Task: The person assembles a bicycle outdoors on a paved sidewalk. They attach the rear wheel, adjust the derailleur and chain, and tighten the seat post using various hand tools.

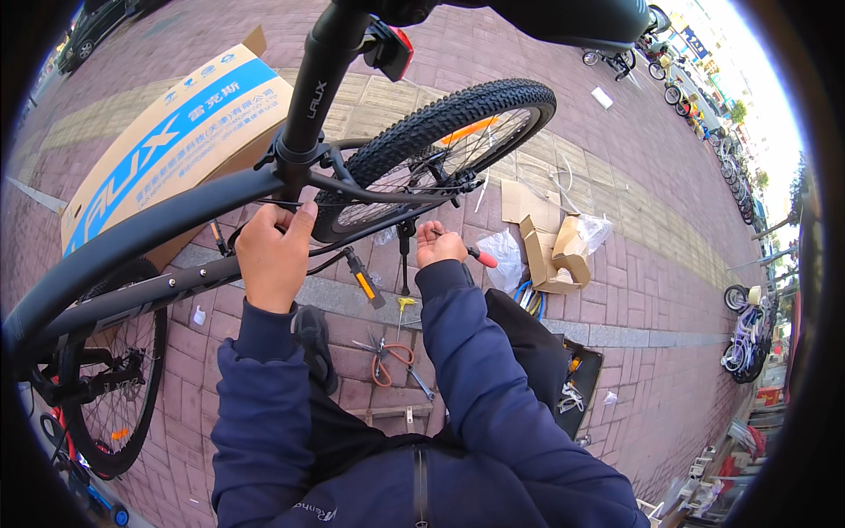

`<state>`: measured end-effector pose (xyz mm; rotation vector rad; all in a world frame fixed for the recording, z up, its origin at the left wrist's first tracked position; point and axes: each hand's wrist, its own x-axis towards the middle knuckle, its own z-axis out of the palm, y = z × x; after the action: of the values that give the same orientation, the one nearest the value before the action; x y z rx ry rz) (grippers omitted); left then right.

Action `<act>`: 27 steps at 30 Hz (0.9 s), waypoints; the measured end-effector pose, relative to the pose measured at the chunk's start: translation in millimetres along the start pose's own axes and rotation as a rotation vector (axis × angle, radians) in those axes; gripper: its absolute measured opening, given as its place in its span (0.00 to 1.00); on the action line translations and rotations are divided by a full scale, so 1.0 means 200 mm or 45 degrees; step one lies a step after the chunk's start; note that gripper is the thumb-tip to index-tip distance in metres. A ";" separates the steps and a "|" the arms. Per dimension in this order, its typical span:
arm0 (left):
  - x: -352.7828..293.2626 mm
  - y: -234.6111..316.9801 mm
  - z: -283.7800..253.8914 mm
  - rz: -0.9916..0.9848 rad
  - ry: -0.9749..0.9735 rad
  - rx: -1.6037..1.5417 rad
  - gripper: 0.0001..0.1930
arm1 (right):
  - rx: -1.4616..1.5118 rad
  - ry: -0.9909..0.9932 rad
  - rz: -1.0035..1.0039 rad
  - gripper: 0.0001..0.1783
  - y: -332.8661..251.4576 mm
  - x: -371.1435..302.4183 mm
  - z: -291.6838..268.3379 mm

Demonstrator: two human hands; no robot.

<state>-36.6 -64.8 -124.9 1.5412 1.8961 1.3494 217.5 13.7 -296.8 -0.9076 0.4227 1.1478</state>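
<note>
Mountain bike [185, 209] is upper left to centre of frame. L hand [275, 251] is by rear tyre [431, 113], fingers bent; can't tell its grip. R hand [441, 247] is closed on red-handled screwdriver [483, 258]; prob. best keep tip off tyre.

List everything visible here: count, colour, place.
Bicycle: one, black, left and top
Red tool: one, red and dark, centre
Yellow tool: one, yellow, lower centre
Hose: one, reddish, lower centre
Carton: one, brown and blue, upper left
Cardboard scraps: several, brown, right of centre
Plastic: at least two, clear, near scraps
Tray: one, black, lower right
Parked bicycles: several, mixed colours, far right
Car: one, dark, upper left
Left hand: one, bare, at bicycle frame
Right hand: one, bare, fingers around red tool
Shoe: one, black, below left hand
</note>
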 end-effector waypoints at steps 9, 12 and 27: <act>0.00 0.01 0.00 -0.009 0.013 -0.021 0.20 | -0.189 -0.179 0.086 0.14 -0.03 -0.01 0.02; -0.01 0.02 0.00 -0.013 0.023 -0.007 0.20 | -0.068 -0.060 -0.062 0.15 -0.01 -0.03 0.01; -0.14 0.04 0.13 0.000 -0.651 -0.408 0.27 | -0.729 -0.761 -0.692 0.14 -0.14 -0.70 -0.19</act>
<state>-3.5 -78.3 -138.4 1.5325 1.3019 1.0601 193.5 -103.2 -208.8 -1.0223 -0.6401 0.9735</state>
